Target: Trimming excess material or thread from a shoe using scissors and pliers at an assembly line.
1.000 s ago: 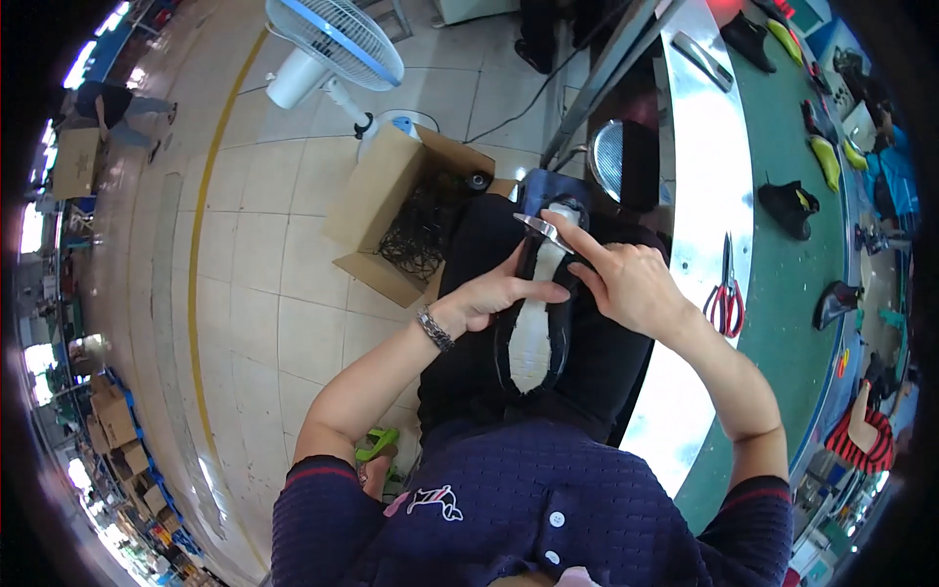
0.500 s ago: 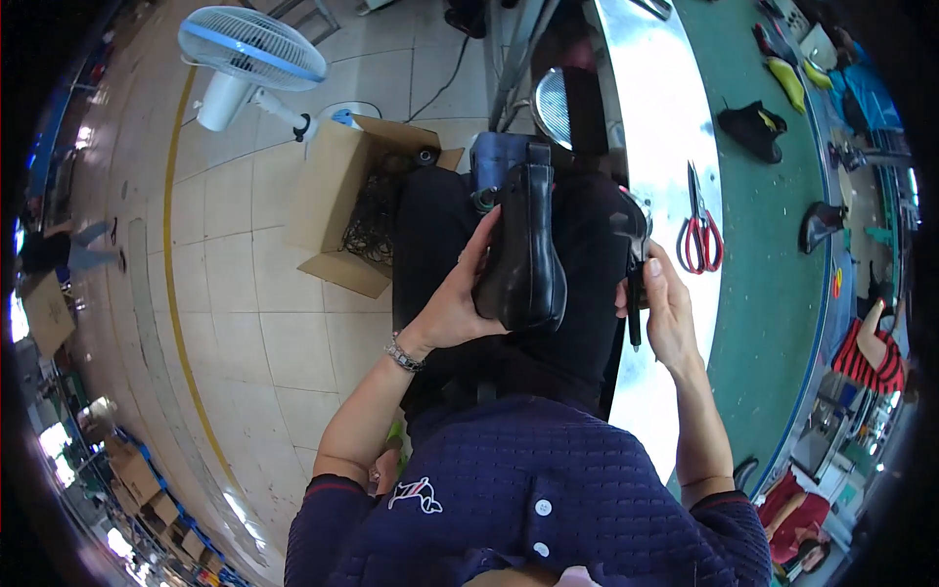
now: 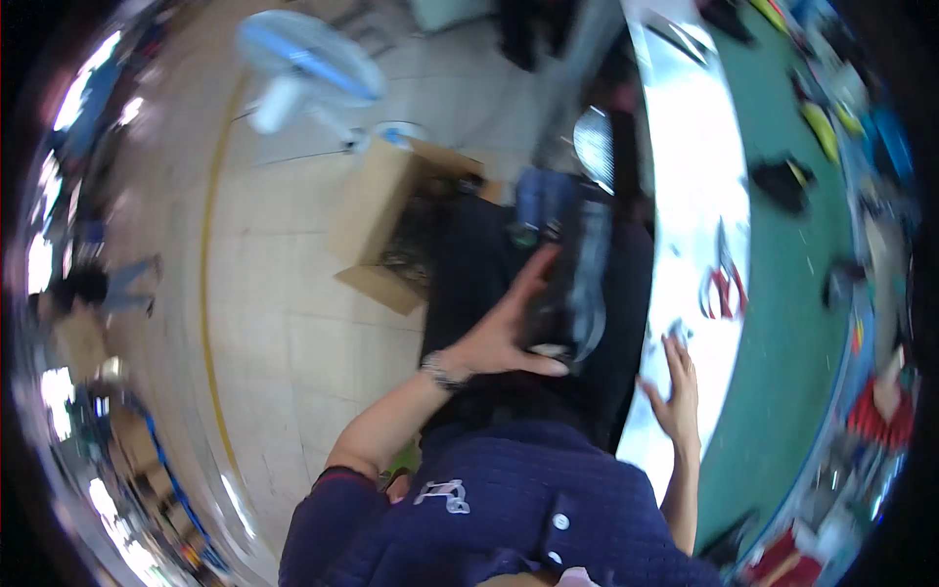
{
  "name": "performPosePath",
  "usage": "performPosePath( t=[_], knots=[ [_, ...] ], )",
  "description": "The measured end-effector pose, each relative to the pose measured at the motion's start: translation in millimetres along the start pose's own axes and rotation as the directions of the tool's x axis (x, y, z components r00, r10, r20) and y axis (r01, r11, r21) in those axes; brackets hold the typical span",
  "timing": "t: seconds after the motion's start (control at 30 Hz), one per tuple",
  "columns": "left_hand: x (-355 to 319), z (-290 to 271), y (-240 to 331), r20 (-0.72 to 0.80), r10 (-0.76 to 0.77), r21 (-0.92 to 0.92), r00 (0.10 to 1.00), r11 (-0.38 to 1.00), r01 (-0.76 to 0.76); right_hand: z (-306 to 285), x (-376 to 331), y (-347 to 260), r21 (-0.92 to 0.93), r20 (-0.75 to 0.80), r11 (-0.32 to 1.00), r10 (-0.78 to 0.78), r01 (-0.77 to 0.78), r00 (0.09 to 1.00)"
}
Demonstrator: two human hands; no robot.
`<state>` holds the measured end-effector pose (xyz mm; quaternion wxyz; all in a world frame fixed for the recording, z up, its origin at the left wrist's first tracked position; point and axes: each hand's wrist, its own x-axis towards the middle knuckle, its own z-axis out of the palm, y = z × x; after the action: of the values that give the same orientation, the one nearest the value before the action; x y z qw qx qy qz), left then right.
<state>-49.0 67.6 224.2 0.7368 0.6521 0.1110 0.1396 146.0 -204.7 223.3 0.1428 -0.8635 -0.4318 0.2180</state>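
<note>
A black leather boot [image 3: 577, 284], blurred by motion, stands over my lap. My left hand [image 3: 509, 328] is wrapped round its left side, thumb across its near end. Over the bright metal bench [image 3: 690, 147] on the right, my right hand [image 3: 673, 396] has its fingers apart and nothing in them. Just beyond those fingertips lies a small greyish thing [image 3: 680, 331], too smeared to name. Red-handled scissors [image 3: 724, 289] rest farther up the bench, blades pointing away. Behind the boot shows a dark blue block-like object [image 3: 533, 196].
An open cardboard box [image 3: 372, 210] with dark tangled contents stands left of my legs. Farther left is a white and blue fan [image 3: 308, 64]. Past the bench runs a green surface [image 3: 782, 362] carrying a black shoe [image 3: 781, 184].
My right hand has let go of the dark-handled metal tool and opened over the bench. My left hand keeps hold of the boot. The whole view has shifted and blurred.
</note>
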Motion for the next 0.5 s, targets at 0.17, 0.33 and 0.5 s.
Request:
performPosePath(
  t=[0.17, 0.33, 0.5],
  knots=[
    [23.1, 47.3, 18.4, 0.094, -0.207, -0.708, 0.974, 0.674, 0.211, -5.3, 0.8, -49.4, 0.901, 0.226, 0.401, -0.108, -0.166, 0.968],
    [22.2, 54.9, 15.9, -0.004, -0.058, -0.325, 0.998, 0.944, 0.054, -11.4, 6.5, -60.9, 0.907, 0.192, 0.349, 0.152, -0.234, 0.97],
    [19.7, 45.9, 38.8, 0.21, 0.023, -0.124, 0.977, 0.992, 0.003, -21.9, -1.6, -4.5, 0.926, 0.132, 0.251, 0.482, -0.282, 0.866]
  ],
)
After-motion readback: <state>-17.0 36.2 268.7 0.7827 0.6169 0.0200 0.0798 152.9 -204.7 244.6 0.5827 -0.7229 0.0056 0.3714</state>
